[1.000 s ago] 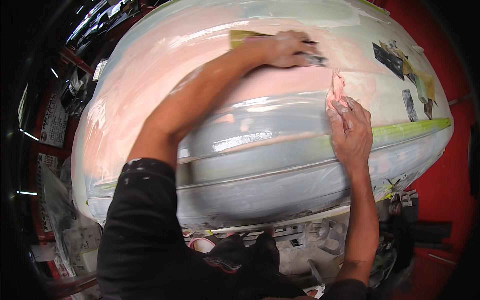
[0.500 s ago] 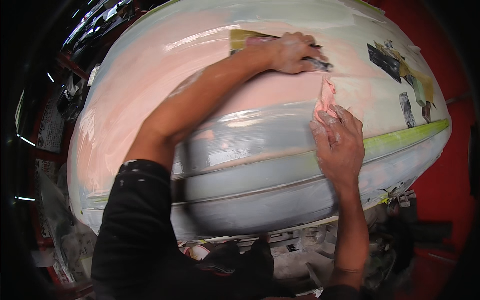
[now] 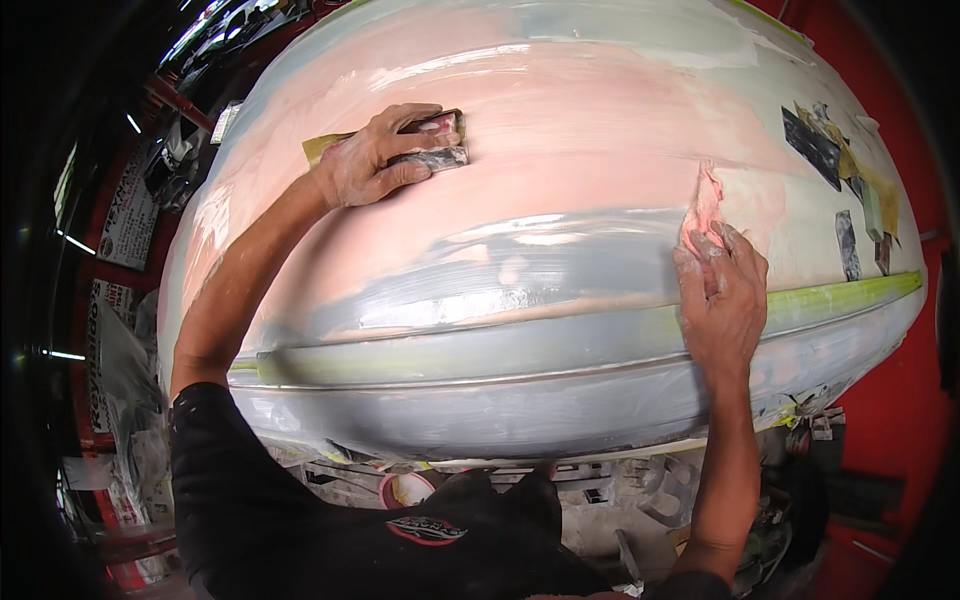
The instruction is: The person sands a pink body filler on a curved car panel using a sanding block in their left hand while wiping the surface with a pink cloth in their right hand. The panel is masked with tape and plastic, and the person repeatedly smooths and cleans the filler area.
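My left hand (image 3: pixel 370 160) grips a dark, dusty sanding block (image 3: pixel 440 158) with tan sandpaper (image 3: pixel 322 148) sticking out behind it. The block lies on the pink, wet-looking left part of a large curved car panel (image 3: pixel 590 120), which is patched in pink, grey and pale green. Farther right, my right hand (image 3: pixel 730 300) is closed on a crumpled pink cloth (image 3: pixel 706 200). The cloth's loose end points away from me along the panel, and its lower part is hidden in my fingers.
Dark and tan sandpaper pieces (image 3: pixel 815 150) rest on the panel's right side, with a black strip (image 3: pixel 847 245) nearby. A small pink-rimmed bucket (image 3: pixel 405 490) stands below the near edge. Red flooring (image 3: pixel 890 400) shows at right.
My left hand has swept the sanding block to the left across the panel. My right hand keeps the cloth; the whole view has shifted slightly, bringing more of the bucket into sight.
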Demonstrator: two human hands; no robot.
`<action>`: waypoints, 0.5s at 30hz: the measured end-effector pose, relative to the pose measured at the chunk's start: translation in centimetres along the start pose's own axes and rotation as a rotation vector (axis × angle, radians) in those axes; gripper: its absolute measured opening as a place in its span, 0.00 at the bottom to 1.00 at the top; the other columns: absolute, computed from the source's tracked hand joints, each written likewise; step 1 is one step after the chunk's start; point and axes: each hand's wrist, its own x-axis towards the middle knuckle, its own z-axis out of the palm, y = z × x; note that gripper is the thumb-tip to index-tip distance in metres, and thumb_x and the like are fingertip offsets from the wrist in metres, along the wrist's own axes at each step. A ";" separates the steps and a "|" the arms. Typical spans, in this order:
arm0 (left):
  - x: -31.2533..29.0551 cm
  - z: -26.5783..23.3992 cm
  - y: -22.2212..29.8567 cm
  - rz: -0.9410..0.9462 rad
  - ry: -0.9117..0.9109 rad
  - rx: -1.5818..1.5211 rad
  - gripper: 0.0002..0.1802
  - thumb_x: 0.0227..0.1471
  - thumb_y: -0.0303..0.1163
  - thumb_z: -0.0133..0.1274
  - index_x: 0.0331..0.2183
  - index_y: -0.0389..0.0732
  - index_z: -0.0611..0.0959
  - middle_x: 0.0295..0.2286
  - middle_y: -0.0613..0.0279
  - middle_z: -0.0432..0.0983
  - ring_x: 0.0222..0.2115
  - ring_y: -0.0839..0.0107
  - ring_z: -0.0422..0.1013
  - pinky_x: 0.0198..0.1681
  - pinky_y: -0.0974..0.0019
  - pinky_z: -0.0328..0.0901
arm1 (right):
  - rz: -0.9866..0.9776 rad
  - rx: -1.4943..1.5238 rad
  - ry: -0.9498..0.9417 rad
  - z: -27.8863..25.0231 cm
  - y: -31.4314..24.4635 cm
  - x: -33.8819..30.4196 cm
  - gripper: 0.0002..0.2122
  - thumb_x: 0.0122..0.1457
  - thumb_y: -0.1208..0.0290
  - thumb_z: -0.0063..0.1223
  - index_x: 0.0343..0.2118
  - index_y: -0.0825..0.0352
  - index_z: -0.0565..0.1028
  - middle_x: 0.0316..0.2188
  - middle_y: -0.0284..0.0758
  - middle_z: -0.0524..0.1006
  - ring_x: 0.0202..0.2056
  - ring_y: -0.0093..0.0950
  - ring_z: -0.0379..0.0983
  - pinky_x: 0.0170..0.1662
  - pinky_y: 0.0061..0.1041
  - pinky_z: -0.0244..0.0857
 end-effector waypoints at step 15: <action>25.0 8.3 6.9 0.251 0.049 -0.091 0.27 0.59 0.47 0.56 0.59 0.56 0.78 0.58 0.48 0.68 0.59 0.45 0.64 0.63 0.48 0.60 | -0.038 0.058 0.061 0.4 1.7 -0.1 0.12 0.58 0.66 0.62 0.41 0.66 0.84 0.47 0.44 0.79 0.48 0.46 0.73 0.55 0.42 0.66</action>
